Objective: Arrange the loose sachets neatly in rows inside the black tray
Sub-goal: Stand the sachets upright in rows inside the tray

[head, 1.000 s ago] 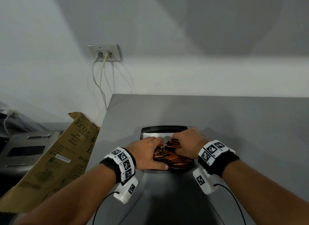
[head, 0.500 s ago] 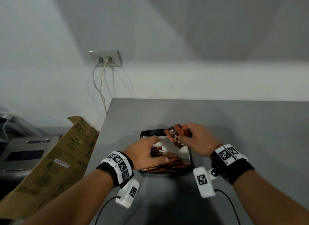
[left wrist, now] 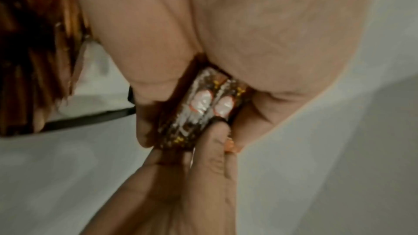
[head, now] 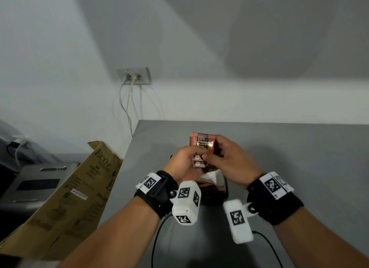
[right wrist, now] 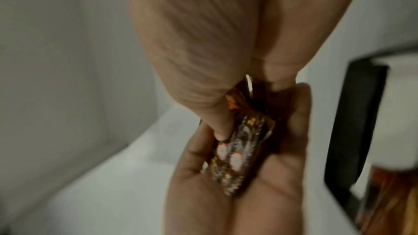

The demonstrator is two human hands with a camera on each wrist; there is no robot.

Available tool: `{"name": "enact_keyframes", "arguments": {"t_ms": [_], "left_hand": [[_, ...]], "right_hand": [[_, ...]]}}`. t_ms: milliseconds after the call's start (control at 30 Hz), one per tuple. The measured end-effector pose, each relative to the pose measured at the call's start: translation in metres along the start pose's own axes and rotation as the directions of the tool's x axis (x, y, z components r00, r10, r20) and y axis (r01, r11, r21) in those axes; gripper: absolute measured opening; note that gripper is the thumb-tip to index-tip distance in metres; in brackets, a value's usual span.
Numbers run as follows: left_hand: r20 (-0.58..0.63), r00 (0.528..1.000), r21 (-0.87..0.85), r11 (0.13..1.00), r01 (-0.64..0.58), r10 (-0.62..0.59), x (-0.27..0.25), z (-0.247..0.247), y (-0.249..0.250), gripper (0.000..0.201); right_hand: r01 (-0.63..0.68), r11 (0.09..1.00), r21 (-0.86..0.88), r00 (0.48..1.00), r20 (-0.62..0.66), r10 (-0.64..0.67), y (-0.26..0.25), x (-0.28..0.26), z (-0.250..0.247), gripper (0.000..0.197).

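A small stack of brown and red sachets [head: 203, 142] is held upright above the far end of the black tray [head: 225, 189]. My left hand [head: 196, 158] grips the stack's lower left side, and my right hand [head: 212, 157] pinches it from the right. In the left wrist view the edges of the sachets [left wrist: 203, 106] sit squeezed between the fingers of both hands. The right wrist view shows the same stack of sachets [right wrist: 235, 155], blurred. More sachets [head: 207, 186] lie in the tray, mostly hidden by my hands and wrist cameras, with white tray lining showing beside them.
The tray sits on a grey table [head: 289, 158] near its left edge. A tilted cardboard box [head: 69, 190] and a grey appliance [head: 36, 184] stand left of the table. A wall socket [head: 133, 76] with two hanging cables is behind.
Both hands were down on the sachets in the tray. The right hand lifted a bunch out, the left hand rose to join it, and the bunch now stands upright between them.
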State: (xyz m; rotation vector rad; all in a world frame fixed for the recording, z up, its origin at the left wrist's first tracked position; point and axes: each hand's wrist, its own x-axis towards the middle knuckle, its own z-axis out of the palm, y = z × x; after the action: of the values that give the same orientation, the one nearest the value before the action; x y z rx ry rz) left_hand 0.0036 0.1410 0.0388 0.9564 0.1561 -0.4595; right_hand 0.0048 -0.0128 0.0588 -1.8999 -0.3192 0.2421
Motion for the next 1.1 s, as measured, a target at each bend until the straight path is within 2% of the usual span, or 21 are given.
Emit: {"name": "enact_keyframes", "arguments": {"t_ms": [33,67,100,167,233,300,400,467,567,633,667,733,800,867,1000,1100], "left_hand": [[-0.003,1.000,-0.038,0.999,0.002,-0.002,-0.001,0.000,-0.003,0.036],[-0.009,1.000,-0.060,0.998,0.006,-0.006,-0.003,0.000,-0.005,0.035],[-0.015,1.000,-0.071,0.997,0.011,-0.012,-0.006,0.000,-0.008,0.033],[0.007,1.000,-0.082,0.996,0.025,-0.024,-0.013,0.002,-0.014,0.029],[0.021,0.999,-0.103,0.994,0.027,-0.025,-0.019,0.007,-0.019,0.024],[0.028,1.000,-0.123,0.992,0.003,0.001,-0.023,0.011,-0.024,0.022],[0.033,0.999,-0.193,0.981,-0.002,0.008,-0.029,0.013,-0.025,0.022],[0.028,1.000,-0.202,0.979,0.000,0.006,-0.032,0.012,-0.026,0.024],[-0.014,1.000,-0.169,0.985,-0.025,0.023,-0.036,0.012,-0.029,0.027],[-0.050,0.997,-0.158,0.986,-0.057,0.050,-0.037,0.010,-0.030,0.041],[-0.058,0.997,-0.153,0.986,-0.068,0.060,-0.038,0.009,-0.029,0.050],[-0.062,0.994,-0.114,0.989,-0.098,0.091,-0.041,0.008,-0.028,0.059],[-0.062,0.992,-0.066,0.991,-0.118,0.114,-0.043,0.008,-0.029,0.061],[-0.070,0.991,-0.056,0.991,-0.119,0.115,-0.043,0.008,-0.032,0.056],[-0.109,0.991,-0.107,0.991,-0.085,0.073,-0.045,0.007,-0.033,0.033],[-0.135,0.985,-0.066,0.991,-0.116,0.106,-0.047,0.002,-0.031,0.029]], "right_hand": [[0.019,0.983,-0.183,1.000,-0.017,-0.023,-0.003,-0.003,-0.002,0.043],[0.035,0.947,-0.320,0.998,-0.036,-0.049,-0.005,-0.007,-0.004,0.057],[0.047,0.919,-0.391,0.997,-0.038,-0.068,-0.007,-0.010,-0.007,0.077],[0.106,0.895,-0.432,0.994,0.056,-0.091,-0.012,-0.015,-0.011,0.111],[0.173,0.833,-0.525,0.979,0.185,-0.087,-0.014,-0.017,-0.010,0.120],[0.216,0.796,-0.566,0.966,0.240,-0.091,-0.013,-0.016,-0.007,0.108],[0.248,0.818,-0.518,0.960,0.246,-0.136,-0.013,-0.019,-0.004,0.081],[0.260,0.814,-0.520,0.956,0.255,-0.143,-0.012,-0.022,-0.002,0.080],[0.248,0.830,-0.499,0.955,0.270,-0.123,-0.012,-0.029,0.000,0.095],[0.182,0.910,-0.373,0.975,0.185,-0.120,-0.013,-0.033,-0.003,0.097],[0.137,0.949,-0.286,0.989,0.096,-0.114,-0.013,-0.034,-0.005,0.089],[0.045,0.989,-0.140,0.996,-0.075,-0.056,-0.008,-0.035,-0.009,0.061],[-0.010,0.999,-0.050,0.992,-0.125,0.003,-0.002,-0.035,-0.010,0.028],[-0.017,1.000,0.008,0.989,-0.149,0.018,0.003,-0.037,-0.007,0.010],[-0.054,0.992,0.117,0.961,-0.264,0.084,0.007,-0.038,-0.009,0.009],[-0.082,0.934,0.347,0.946,-0.267,0.182,0.003,-0.042,-0.014,0.007]]}}
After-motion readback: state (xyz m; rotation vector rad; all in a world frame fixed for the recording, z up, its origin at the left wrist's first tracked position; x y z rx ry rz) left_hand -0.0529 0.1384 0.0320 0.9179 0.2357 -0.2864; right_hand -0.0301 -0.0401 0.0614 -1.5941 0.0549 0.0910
